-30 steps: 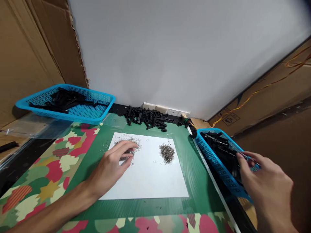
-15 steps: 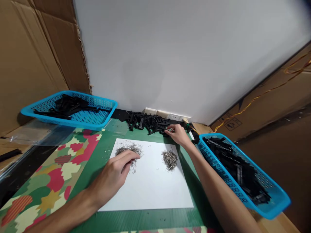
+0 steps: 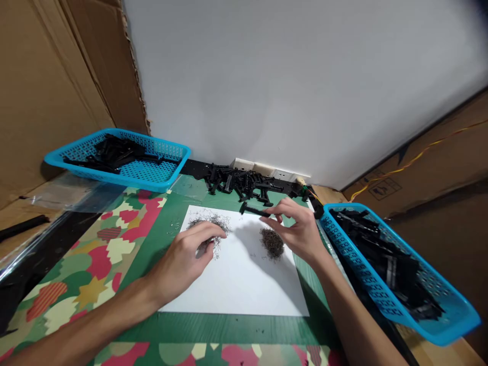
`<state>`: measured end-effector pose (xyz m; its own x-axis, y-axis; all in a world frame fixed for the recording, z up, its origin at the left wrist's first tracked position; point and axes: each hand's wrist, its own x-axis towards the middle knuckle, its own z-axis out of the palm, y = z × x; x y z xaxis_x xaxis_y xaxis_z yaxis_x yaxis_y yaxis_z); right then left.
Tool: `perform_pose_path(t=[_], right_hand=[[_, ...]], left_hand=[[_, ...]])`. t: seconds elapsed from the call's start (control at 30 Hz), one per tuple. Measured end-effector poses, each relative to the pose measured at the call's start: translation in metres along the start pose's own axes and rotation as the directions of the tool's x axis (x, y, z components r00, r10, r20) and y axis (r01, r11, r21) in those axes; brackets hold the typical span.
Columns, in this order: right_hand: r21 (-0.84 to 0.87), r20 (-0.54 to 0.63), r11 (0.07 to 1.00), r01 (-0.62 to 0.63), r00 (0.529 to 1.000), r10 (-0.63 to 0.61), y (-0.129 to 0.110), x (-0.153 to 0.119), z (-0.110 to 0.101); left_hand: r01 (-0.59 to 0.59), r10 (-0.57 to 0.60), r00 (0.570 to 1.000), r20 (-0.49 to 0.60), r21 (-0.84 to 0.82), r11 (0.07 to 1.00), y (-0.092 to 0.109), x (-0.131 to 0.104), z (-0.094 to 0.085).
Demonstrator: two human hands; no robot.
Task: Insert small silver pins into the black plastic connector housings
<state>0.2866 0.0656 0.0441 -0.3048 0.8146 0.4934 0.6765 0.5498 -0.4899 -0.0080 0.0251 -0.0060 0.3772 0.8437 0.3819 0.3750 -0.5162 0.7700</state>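
Observation:
My right hand (image 3: 296, 227) pinches one end of a slim black plastic piece (image 3: 254, 211), raised above the far edge of the white sheet (image 3: 232, 290). Just below that hand lies a dense heap of tiny metal pieces (image 3: 272, 244). My left hand (image 3: 192, 251) hovers at a looser pile of small wire-like metal pieces (image 3: 219, 223) and partly covers it. Its fingers are curved, with thumb and forefinger apart and nothing visible between them. Behind the sheet, many similar black plastic pieces (image 3: 244, 183) lie jumbled against the wall.
A blue basket (image 3: 152, 178) with black parts stands at the back left. Another blue basket (image 3: 457, 315), also holding black parts, is on the right beside my forearm. Power sockets (image 3: 282, 174) line the wall's foot. A yellow-red cable (image 3: 409, 162) runs along the right-hand cardboard.
My right hand has drawn back from the black heap toward me, bringing out one black plastic piece. My left hand stays by the left metal pile. The camera view has shifted slightly.

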Motion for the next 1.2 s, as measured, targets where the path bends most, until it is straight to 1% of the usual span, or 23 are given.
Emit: perform_pose_path(t=[0.07, 0.1, 0.17, 0.2, 0.27, 0.33, 0.4, 0.47, 0.53, 0.6, 0.63, 0.8, 0.9, 1.0, 1.1, 1.2], right_hand=[[0.08, 0.046, 0.995, 0.053, 0.997, -0.057, -0.015, -0.007, 0.006], [0.104, 0.06, 0.992, 0.068, 0.995, -0.074, -0.02, -0.01, 0.01], [0.135, 0.076, 0.985, 0.107, 0.99, -0.118, -0.028, -0.015, 0.019], [0.144, 0.086, 0.981, 0.133, 0.986, -0.146, -0.031, -0.017, 0.022], [0.154, 0.111, 0.972, 0.18, 0.974, -0.198, -0.032, -0.018, 0.026], [0.153, 0.159, 0.974, 0.168, 0.969, -0.192, -0.031, -0.019, 0.024], [0.128, 0.22, 0.989, 0.073, 0.97, -0.1, -0.026, -0.018, 0.016], [0.075, 0.294, 0.997, -0.022, 0.956, -0.001, -0.02, -0.017, 0.006], [0.032, 0.394, 0.999, -0.033, 0.919, 0.018, -0.015, -0.017, 0.0], [0.024, 0.487, 1.0, 0.002, 0.873, -0.013, -0.012, -0.018, -0.001], [0.026, 0.513, 1.0, 0.013, 0.858, -0.025, -0.01, -0.018, 0.001], [0.027, 0.555, 0.998, 0.056, 0.83, -0.062, -0.009, -0.02, 0.012], [0.005, 0.589, 0.997, 0.083, 0.805, -0.07, -0.011, -0.019, 0.014], [-0.045, 0.611, 0.993, 0.112, 0.79, -0.061, -0.015, -0.02, 0.015], [-0.106, 0.609, 0.984, 0.142, 0.792, -0.049, -0.018, -0.022, 0.018], [-0.129, 0.584, 0.983, 0.129, 0.811, -0.03, -0.018, -0.023, 0.02]], left_hand=[[0.096, -0.098, 0.995, -0.011, -0.098, 0.991, 0.005, 0.001, -0.002], [0.148, -0.15, 0.989, 0.002, -0.152, 0.977, 0.008, 0.001, -0.003], [0.238, -0.228, 0.971, 0.071, -0.24, 0.941, 0.013, 0.0, -0.004], [0.269, -0.245, 0.962, 0.121, -0.268, 0.925, 0.015, 0.0, -0.004], [0.295, -0.241, 0.949, 0.204, -0.305, 0.905, 0.017, -0.002, -0.003], [0.295, -0.232, 0.947, 0.223, -0.313, 0.903, 0.017, -0.004, -0.001], [0.288, -0.243, 0.952, 0.186, -0.276, 0.917, 0.016, -0.004, 0.0], [0.28, -0.257, 0.958, 0.129, -0.219, 0.934, 0.016, -0.003, 0.0], [0.269, -0.256, 0.963, 0.09, -0.189, 0.945, 0.015, -0.003, 0.001], [0.261, -0.25, 0.965, 0.082, -0.185, 0.947, 0.014, -0.003, 0.001], [0.261, -0.249, 0.965, 0.086, -0.186, 0.947, 0.014, -0.003, 0.001], [0.29, -0.268, 0.954, 0.132, -0.184, 0.939, 0.017, -0.004, 0.002], [0.307, -0.282, 0.947, 0.153, -0.18, 0.934, 0.019, -0.004, 0.002], [0.309, -0.284, 0.947, 0.147, -0.187, 0.933, 0.019, -0.005, 0.003], [0.302, -0.278, 0.95, 0.139, -0.2, 0.932, 0.017, -0.005, 0.003], [0.292, -0.272, 0.955, 0.12, -0.214, 0.932, 0.015, -0.003, 0.003]])
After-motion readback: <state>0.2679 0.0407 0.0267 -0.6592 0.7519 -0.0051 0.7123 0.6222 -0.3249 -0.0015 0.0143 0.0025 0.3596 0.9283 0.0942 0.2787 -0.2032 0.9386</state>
